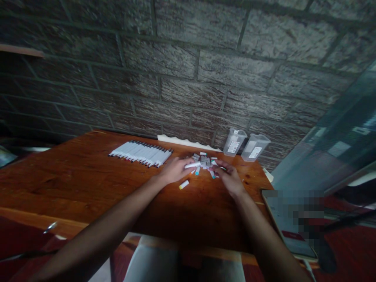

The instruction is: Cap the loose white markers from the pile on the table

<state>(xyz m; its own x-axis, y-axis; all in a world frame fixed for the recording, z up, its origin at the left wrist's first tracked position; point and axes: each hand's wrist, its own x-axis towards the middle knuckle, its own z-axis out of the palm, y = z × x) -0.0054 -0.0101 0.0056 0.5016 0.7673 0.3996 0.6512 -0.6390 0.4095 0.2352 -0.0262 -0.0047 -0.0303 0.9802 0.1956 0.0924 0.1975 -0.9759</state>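
Note:
My left hand (174, 170) is closed around a white marker (193, 165), its tip pointing right over a loose pile of marker caps (204, 159). At the right side of that pile, my right hand (227, 174) has its fingers drawn together at a small white cap with a green end (214, 161). Blur softens the fingertips there. Nearer to me, a white cap with a yellow end (183, 185) lies alone on the wood. To the left, a row of white markers (141, 153) with dark ends lies side by side.
Two clear plastic containers with labels, one (235, 141) left of the other (255, 147), stand at the back right of the wooden table (88, 176). A wavy-edged white strip (188, 141) lies along the brick wall (182, 70). A tablet-like device (296, 239) rests at the right edge.

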